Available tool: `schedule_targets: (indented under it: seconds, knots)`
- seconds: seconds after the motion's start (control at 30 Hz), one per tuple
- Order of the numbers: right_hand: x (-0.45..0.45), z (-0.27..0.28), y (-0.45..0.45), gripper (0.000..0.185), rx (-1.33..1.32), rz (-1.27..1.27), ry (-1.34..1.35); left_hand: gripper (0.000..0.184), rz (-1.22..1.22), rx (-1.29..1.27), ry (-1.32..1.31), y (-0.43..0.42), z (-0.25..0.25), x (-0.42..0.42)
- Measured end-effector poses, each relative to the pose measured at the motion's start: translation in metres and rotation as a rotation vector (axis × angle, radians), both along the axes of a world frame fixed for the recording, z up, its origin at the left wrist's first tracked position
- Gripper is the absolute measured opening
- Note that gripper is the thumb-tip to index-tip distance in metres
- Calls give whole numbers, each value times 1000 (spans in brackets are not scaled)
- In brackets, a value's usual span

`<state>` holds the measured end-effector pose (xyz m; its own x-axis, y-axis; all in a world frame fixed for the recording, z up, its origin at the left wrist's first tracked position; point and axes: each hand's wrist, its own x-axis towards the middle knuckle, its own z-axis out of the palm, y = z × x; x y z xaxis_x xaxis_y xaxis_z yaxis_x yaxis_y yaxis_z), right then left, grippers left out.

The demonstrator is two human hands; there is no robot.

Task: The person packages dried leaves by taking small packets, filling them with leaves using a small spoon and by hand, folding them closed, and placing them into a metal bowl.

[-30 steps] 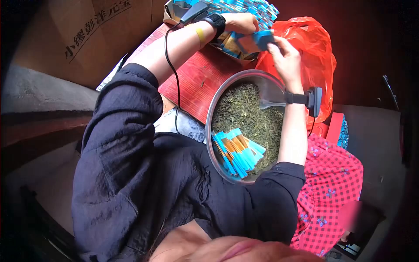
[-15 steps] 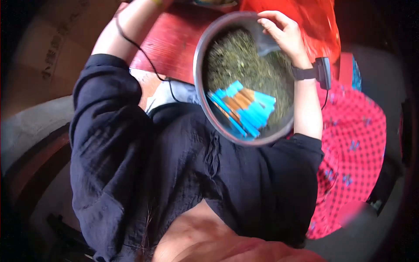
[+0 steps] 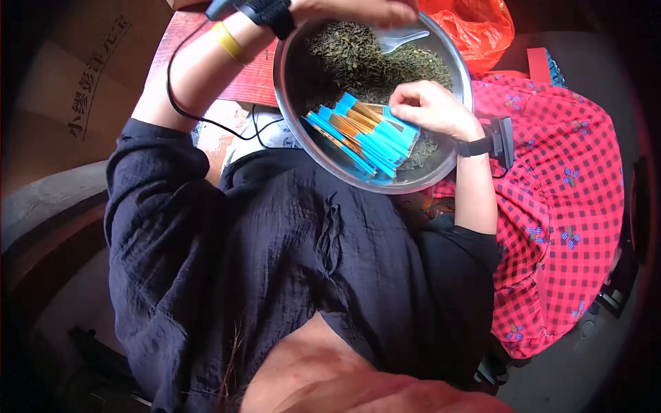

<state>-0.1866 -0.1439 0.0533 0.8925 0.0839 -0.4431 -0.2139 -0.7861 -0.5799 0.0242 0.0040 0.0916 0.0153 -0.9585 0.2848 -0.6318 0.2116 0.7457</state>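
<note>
A metal bowl (image 3: 464, 88) holds dried green leaves (image 3: 351, 51), with a clear plastic scoop (image 3: 406, 40) lying on them. Blue and brown packets (image 3: 365, 138) are fanned out in the near left part of the bowl. My right hand (image 3: 432, 110) is over the bowl's right side, thumb and fingers closed on a blue packet (image 3: 401, 128) at the right end of the fan. Above the bowl's far edge is my left hand (image 3: 358, 10), partly cut off by the top of the frame; its fingers are blurred, and whether they hold anything does not show.
The red wooden surface (image 3: 258, 77) lies left of the bowl, and a cardboard box (image 3: 62, 89) stands at the far left. A red plastic bag (image 3: 475, 31) is behind the bowl. Pink checked cloth (image 3: 558, 206) covers something at the right. A black cable (image 3: 172, 89) hangs from my left wrist.
The view has shifted down towards the bowl. My right hand has moved from the far rim to the packets inside it. My left hand has come back into view over the far rim.
</note>
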Motion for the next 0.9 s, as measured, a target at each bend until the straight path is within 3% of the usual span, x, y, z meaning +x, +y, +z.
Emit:
schedule_targets:
  seconds: [0.03,0.07,0.1,0.13,0.23,0.3,0.37,0.43,0.5,0.57,0.63,0.83,0.9]
  knots:
    - [0,0,-2,16,73,-45,-65,35,-136,64,55,-5,-6,-12]
    - [-1,5,0,16,50,-62,-183,55,-63,169,174,-12,-19,-35]
    - [-1,11,2,15,25,-81,-302,52,-83,248,79,-8,-26,-37]
    - [0,12,0,17,57,-81,-356,61,-217,313,93,-9,-28,-42]
    - [9,16,-8,18,152,-184,-402,46,-137,455,121,-2,-27,-59]
    - [17,12,-16,19,121,-170,-475,35,-53,388,13,-11,-42,-60]
    - [30,10,-20,21,79,-175,-544,25,-28,478,92,-19,-56,-55]
    - [49,1,-31,27,227,-316,-578,20,14,385,374,-25,-76,-48]
    - [63,-6,-37,28,531,-423,-595,18,85,317,417,-25,-84,-50]
    - [69,-8,-40,29,580,-432,-645,17,168,261,454,-25,-87,-47]
    - [73,-7,-38,31,554,-555,-571,15,216,215,418,-24,-90,-44]
    - [101,-20,-60,36,451,-481,-524,15,504,98,118,-26,-91,-37]
    - [111,-30,-74,34,422,-465,-461,18,701,69,-20,-29,-90,-35]
